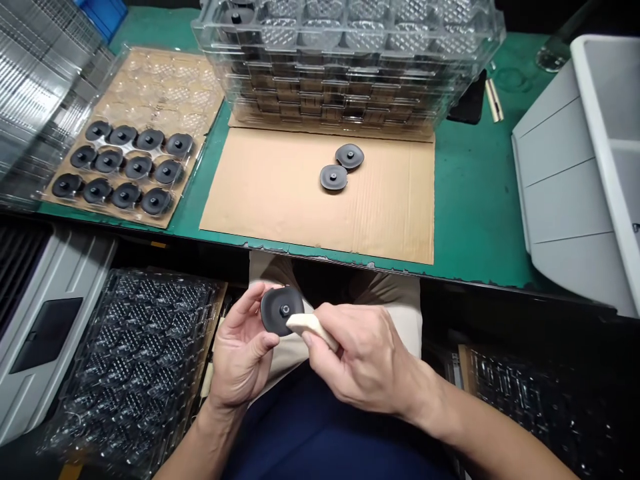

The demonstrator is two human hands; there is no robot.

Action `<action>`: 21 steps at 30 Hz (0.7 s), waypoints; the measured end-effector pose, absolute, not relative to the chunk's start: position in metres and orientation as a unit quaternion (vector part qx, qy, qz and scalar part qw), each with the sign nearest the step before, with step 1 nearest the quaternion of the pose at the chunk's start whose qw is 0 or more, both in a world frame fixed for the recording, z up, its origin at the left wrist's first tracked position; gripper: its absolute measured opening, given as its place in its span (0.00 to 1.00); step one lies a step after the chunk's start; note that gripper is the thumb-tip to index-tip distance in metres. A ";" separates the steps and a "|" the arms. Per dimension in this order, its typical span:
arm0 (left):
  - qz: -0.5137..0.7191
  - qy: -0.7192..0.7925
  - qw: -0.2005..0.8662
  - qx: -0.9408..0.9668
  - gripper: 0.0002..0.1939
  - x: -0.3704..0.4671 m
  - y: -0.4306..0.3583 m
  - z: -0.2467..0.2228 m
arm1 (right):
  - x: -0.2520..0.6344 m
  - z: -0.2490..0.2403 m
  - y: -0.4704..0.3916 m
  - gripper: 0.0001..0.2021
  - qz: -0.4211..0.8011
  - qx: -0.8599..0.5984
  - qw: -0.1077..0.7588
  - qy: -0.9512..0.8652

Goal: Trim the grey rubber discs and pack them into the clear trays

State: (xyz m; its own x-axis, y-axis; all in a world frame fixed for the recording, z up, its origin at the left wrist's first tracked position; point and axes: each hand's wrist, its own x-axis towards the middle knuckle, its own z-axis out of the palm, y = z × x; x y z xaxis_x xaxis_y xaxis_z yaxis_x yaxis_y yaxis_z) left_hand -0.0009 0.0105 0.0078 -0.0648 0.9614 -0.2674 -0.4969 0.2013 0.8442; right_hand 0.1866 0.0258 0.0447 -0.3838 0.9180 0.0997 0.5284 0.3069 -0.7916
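My left hand holds a black disc-shaped part by its rim, above my lap. The part is slightly dished, with a short post at its centre. In my right hand is a pale cream-coloured block, pinched between thumb and fingers. Its tip lies over the right side of the disc, close to the post; whether it touches cannot be made out. Two similar black parts, a rear one and a nearer one, lie on a cardboard sheet on the green table.
To the left, a clear tray holds several black parts in its front rows. Stacked clear trays stand behind the cardboard. A grey bin occupies the right side. More trays sit below the table edge at left.
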 end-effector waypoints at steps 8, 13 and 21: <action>0.487 0.441 0.721 0.219 0.31 -0.016 0.006 0.002 | 0.200 0.041 0.038 0.14 0.213 -0.448 0.214 -0.842; 0.425 0.415 0.786 0.171 0.33 -0.013 0.001 0.000 | 0.198 0.041 0.045 0.13 0.177 -0.376 0.186 -0.891; 0.394 0.386 0.829 0.094 0.25 0.000 0.006 0.007 | 0.256 0.004 0.111 0.12 0.215 -0.539 0.325 -0.747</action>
